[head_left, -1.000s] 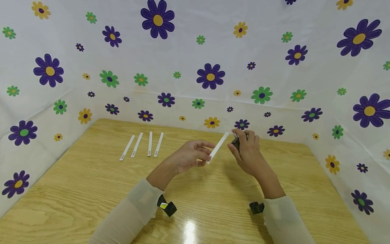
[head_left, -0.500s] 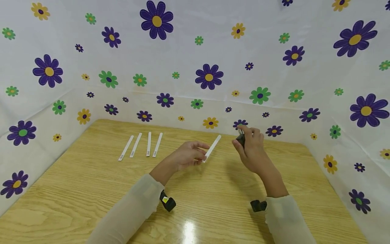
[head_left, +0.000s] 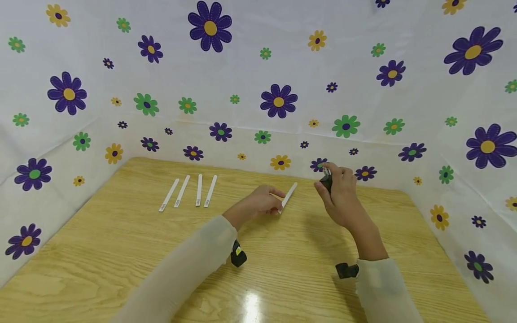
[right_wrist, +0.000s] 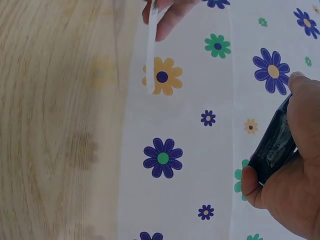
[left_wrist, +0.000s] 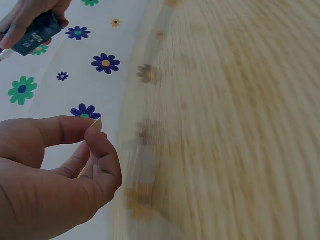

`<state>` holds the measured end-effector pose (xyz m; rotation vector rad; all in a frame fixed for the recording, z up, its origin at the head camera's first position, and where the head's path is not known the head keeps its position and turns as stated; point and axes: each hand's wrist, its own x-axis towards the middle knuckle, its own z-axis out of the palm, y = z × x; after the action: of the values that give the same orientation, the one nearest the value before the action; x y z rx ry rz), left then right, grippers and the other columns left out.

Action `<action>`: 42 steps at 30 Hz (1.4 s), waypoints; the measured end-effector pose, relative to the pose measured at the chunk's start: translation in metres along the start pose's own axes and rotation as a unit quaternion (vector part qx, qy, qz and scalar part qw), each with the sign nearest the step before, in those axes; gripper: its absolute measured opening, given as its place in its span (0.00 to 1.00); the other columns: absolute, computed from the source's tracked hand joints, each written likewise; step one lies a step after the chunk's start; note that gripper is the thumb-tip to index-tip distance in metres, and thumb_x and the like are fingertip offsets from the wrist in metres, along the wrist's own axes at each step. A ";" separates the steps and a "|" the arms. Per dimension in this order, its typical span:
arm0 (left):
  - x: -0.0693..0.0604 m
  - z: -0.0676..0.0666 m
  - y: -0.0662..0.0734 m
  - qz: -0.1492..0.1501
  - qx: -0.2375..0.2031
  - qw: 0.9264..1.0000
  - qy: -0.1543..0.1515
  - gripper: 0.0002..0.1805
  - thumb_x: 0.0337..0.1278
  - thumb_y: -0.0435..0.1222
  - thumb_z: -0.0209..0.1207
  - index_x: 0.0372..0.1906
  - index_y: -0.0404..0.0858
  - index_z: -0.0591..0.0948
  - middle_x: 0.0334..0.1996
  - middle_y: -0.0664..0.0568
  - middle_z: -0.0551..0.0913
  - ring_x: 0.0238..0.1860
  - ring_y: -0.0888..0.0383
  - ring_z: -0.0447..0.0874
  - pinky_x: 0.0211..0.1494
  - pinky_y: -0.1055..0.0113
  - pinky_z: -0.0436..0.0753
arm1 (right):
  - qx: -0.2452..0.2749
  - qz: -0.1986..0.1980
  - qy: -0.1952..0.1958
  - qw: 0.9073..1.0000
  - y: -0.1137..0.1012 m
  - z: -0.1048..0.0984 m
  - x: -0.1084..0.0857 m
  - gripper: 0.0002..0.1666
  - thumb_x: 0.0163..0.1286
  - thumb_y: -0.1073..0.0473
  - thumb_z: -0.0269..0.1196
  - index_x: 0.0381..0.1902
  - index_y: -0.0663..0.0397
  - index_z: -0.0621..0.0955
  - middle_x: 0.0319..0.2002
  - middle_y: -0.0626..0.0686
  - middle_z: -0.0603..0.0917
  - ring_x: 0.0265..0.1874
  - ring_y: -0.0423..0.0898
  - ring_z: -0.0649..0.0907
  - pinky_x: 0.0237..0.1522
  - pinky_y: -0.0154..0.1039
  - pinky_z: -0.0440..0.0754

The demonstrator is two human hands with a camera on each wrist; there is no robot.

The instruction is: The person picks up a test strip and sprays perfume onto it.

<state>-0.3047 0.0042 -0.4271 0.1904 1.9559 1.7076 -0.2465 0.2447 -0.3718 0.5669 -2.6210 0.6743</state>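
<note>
The left hand pinches the lower end of a white strip between thumb and finger, low over the table's middle. In the left wrist view only the strip's tip shows at the fingertips of the left hand. To the right, the raised right hand grips a small dark bottle with a light-coloured tip. White lettering shows on the bottle in the left wrist view. The right wrist view has the dark bottle in the right hand, apart from the strip.
Several white strips with small printed marks at their near ends lie side by side on the left of the wooden table. A white flowered cloth stands behind the table and along both sides.
The left hand first moved slightly left, then right and down towards the table with its strip. The right hand has moved right and away from the strip, still gripping the bottle.
</note>
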 end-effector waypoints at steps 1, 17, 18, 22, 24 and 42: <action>0.003 0.003 0.002 -0.001 0.006 1.000 0.004 0.23 0.61 0.23 0.60 0.62 0.32 0.79 0.30 0.44 0.84 0.23 0.58 0.76 0.30 0.67 0.76 | -0.001 0.001 0.002 1.000 0.000 -0.001 0.000 0.32 0.83 0.48 0.50 0.75 0.51 0.53 0.58 0.75 0.59 0.55 0.71 0.62 0.48 0.63 0.66; 0.034 0.049 0.018 0.000 0.152 0.985 0.085 0.20 0.59 0.19 0.59 0.56 0.30 0.81 0.44 0.43 0.81 0.26 0.59 0.77 0.30 0.71 0.80 | -0.004 0.004 0.013 1.000 0.002 -0.006 0.001 0.33 0.83 0.47 0.50 0.76 0.50 0.54 0.59 0.75 0.59 0.54 0.71 0.62 0.48 0.63 0.65; 0.035 0.050 0.018 -0.001 0.154 0.985 0.084 0.20 0.59 0.19 0.59 0.56 0.29 0.81 0.42 0.44 0.81 0.25 0.59 0.77 0.30 0.71 0.80 | -0.004 0.004 0.013 1.000 0.002 -0.007 0.001 0.33 0.83 0.47 0.50 0.76 0.50 0.54 0.59 0.75 0.59 0.54 0.71 0.62 0.47 0.63 0.65; 0.041 0.051 0.018 -0.007 0.169 0.982 0.086 0.19 0.59 0.20 0.60 0.56 0.29 0.81 0.40 0.44 0.82 0.24 0.59 0.78 0.28 0.71 0.79 | -0.006 0.005 0.015 1.000 0.003 -0.008 0.001 0.32 0.83 0.47 0.50 0.76 0.50 0.54 0.59 0.75 0.59 0.53 0.70 0.62 0.46 0.61 0.65; 0.044 0.052 0.018 -0.009 0.177 0.980 0.090 0.20 0.58 0.20 0.61 0.56 0.29 0.81 0.41 0.43 0.83 0.24 0.59 0.79 0.27 0.72 0.79 | -0.006 0.006 0.016 1.000 0.004 -0.009 0.000 0.32 0.83 0.47 0.50 0.76 0.51 0.54 0.59 0.75 0.59 0.52 0.70 0.62 0.45 0.60 0.65; 0.015 0.012 0.024 0.058 0.293 0.953 0.047 0.24 0.62 0.23 0.59 0.64 0.31 0.77 0.37 0.45 0.84 0.22 0.59 0.75 0.29 0.69 0.75 | -0.002 -0.006 0.017 1.000 0.006 -0.009 -0.001 0.32 0.83 0.49 0.50 0.76 0.51 0.53 0.56 0.74 0.60 0.51 0.67 0.62 0.44 0.58 0.63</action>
<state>-0.3176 0.0260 -0.4098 0.4502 2.5228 1.1686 -0.2460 0.2549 -0.3669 0.5656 -2.5844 0.6697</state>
